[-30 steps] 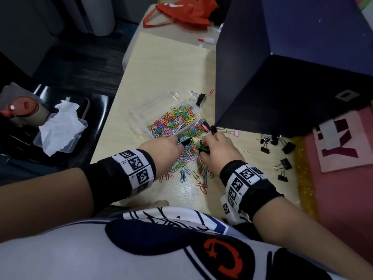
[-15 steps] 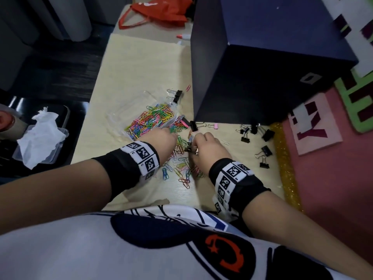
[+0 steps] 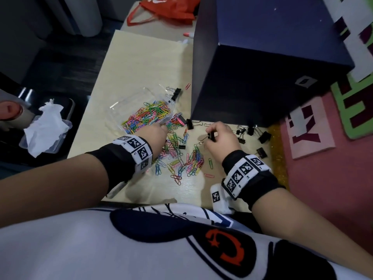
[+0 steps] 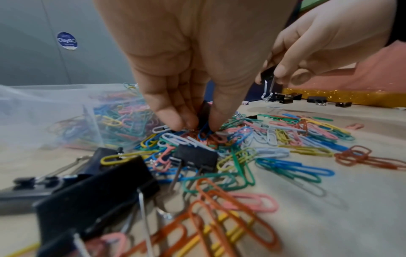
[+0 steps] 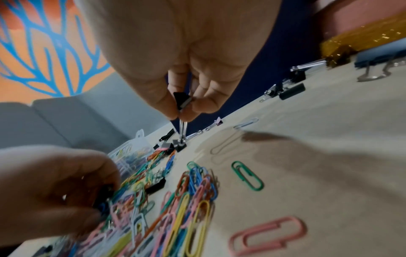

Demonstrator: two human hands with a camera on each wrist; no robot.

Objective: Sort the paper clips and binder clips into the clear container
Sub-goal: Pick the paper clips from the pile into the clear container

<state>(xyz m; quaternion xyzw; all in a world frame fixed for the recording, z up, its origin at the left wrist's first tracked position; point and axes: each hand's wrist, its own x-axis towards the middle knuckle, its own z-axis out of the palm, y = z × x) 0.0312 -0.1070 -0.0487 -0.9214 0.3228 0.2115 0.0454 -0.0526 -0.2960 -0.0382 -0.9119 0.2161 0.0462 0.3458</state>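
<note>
The clear container (image 3: 121, 106), half full of coloured paper clips (image 3: 148, 116), lies on the beige table (image 3: 145, 63). A loose pile of paper clips (image 3: 181, 158) mixed with black binder clips (image 3: 182, 146) spreads in front of it. My left hand (image 4: 197, 126) reaches down into this pile beside the container, thumb and fingers pinching a small dark binder clip (image 4: 203, 111) among the paper clips. My right hand (image 3: 211, 136) is off to the right, above the table, pinching a small black binder clip (image 5: 182, 102) whose wire handles hang down.
A big dark blue box (image 3: 262, 67) stands behind the hands. Several black binder clips (image 3: 264, 137) lie along its foot, near a glittery gold strip (image 3: 278, 154) and pink mat (image 3: 323, 188). A tub with tissue (image 3: 46, 128) sits left; a red bag (image 3: 167, 9) lies far back.
My right hand has drawn away from the left, rising to the right out of the pile with a binder clip. The left hand stays in the pile by the container.
</note>
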